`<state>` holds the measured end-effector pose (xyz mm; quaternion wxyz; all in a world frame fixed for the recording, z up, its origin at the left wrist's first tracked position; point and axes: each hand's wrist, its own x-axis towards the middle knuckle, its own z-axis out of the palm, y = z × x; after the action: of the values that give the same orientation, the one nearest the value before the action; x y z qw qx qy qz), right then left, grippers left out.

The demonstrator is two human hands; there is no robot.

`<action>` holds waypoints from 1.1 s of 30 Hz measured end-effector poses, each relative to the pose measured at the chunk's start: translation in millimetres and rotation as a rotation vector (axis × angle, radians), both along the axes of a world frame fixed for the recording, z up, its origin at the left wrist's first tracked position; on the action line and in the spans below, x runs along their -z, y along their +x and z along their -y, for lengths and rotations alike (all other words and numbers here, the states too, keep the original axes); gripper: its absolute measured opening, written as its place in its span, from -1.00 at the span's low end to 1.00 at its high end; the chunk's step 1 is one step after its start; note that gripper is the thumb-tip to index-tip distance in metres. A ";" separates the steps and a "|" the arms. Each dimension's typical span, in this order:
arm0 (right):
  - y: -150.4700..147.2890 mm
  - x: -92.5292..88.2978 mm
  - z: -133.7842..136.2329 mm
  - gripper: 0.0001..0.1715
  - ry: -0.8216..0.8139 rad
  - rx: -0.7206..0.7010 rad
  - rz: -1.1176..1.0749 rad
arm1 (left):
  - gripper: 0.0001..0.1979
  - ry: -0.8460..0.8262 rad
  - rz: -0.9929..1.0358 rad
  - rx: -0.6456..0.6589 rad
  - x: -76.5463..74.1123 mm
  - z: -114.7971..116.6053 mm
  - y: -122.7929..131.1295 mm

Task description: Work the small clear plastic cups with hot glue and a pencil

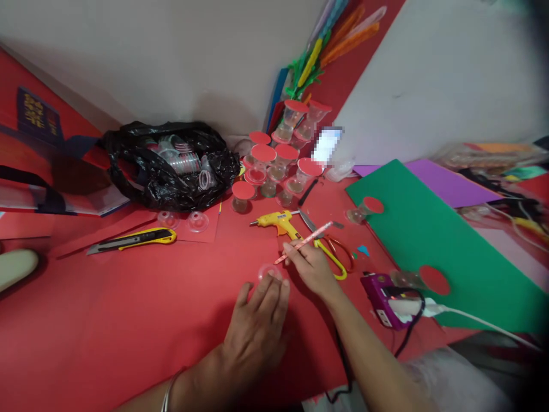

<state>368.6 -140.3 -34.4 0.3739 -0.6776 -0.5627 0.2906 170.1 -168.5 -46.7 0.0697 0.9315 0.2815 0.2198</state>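
On the red sheet (107,303), my left hand (259,317) lies palm down with its fingertips on a small clear plastic cup or lid (266,271). Its fingers are extended and slightly apart. My right hand (311,264) pinches a patterned pink pencil (305,242), whose lower tip points down toward the clear piece. Just beyond the right hand are a yellow glue gun (278,222) and yellow-handled scissors (332,257). Two more clear pieces, one of them a domed lid (198,221), rest further left near a yellow cutter knife (148,238).
Clear cups with red discs (263,153) stand grouped at the back centre. A black bag (171,166) of cups is at the back left. Rightward are a green board (446,246), a purple power box (384,300) with cables, and a phone (326,146).
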 end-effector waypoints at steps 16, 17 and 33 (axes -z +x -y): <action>-32.1 11.3 68.8 -0.55 0.156 0.238 0.105 | -0.25 0.041 0.119 0.056 -6.0 -15.9 7.2; -33.9 11.8 70.8 -0.55 0.164 0.230 0.113 | -0.25 0.045 0.109 0.058 -6.8 -16.2 7.8; -40.7 9.6 81.2 -0.60 0.228 0.200 0.142 | 0.02 0.049 -0.068 0.307 -43.9 -56.1 -2.0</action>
<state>327.9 -221.5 -44.0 0.4347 -0.7021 -0.5469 0.1376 168.1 -112.4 -2.8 0.0699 0.9719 0.1326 0.1816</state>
